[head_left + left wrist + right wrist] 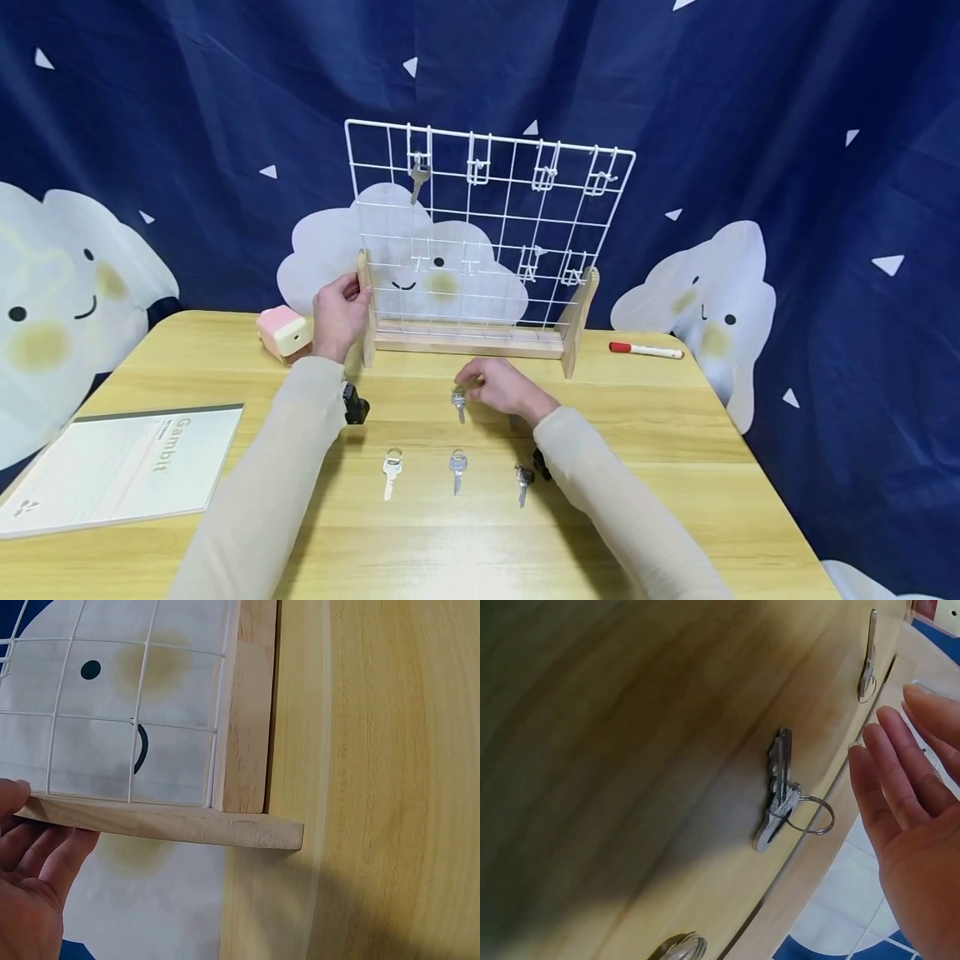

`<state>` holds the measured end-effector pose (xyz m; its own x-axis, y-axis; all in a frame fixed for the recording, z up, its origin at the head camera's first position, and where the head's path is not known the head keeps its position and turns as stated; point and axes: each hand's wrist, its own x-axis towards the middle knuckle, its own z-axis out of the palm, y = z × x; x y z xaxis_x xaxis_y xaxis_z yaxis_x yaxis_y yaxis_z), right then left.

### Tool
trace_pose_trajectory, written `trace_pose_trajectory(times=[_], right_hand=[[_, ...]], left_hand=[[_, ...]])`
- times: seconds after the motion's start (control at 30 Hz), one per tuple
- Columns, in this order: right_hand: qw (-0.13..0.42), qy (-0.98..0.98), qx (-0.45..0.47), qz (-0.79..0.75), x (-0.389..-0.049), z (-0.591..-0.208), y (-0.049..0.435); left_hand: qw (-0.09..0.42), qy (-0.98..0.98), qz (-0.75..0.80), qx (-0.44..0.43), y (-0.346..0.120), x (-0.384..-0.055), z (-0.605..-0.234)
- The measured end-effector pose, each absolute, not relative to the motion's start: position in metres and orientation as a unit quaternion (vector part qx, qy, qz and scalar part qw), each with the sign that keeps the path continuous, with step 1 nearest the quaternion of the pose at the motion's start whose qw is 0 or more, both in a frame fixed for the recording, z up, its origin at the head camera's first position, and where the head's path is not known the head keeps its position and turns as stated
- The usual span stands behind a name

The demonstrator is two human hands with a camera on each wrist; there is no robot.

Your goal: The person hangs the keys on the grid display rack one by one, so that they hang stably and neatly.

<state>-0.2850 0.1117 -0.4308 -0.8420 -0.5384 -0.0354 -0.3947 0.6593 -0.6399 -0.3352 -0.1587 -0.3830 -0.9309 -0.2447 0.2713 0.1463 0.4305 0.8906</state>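
My left hand [341,317] grips the left wooden upright [172,825] of a white wire grid rack [480,225], thumb on one face and fingers on the other. My right hand [501,387] reaches over the table with fingers extended and nothing held. Its fingertips are close to a silver key [459,404] with a ring, which lies flat. Another key [776,795] with a ring lies beside that hand, mostly covered by it in the head view. Nearer the front lie three more keys: left [392,473], middle [458,472] and right [523,485].
A key [419,177] hangs from the rack's upper left hook; other hooks [478,171] sit along two rows. A pink and cream block-like object [285,333] stands left of the rack. A notebook [127,467] lies at the left, a red-capped marker [647,350] at the right.
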Motion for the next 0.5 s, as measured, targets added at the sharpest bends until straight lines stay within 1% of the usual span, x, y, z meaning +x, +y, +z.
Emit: trace_pose_trajectory(times=[0.17,0.5], right_hand=[[0.124,0.906,-0.265,-0.304,-0.287,-0.432,0.107],[0.102,0.924,-0.291,-0.225,-0.291,-0.432,0.099]], left_hand=[[0.181,-0.825,-0.534,0.032,-0.159,-0.336,-0.384],[0.183,-0.826,-0.533,0.032,-0.16,-0.336,-0.384]])
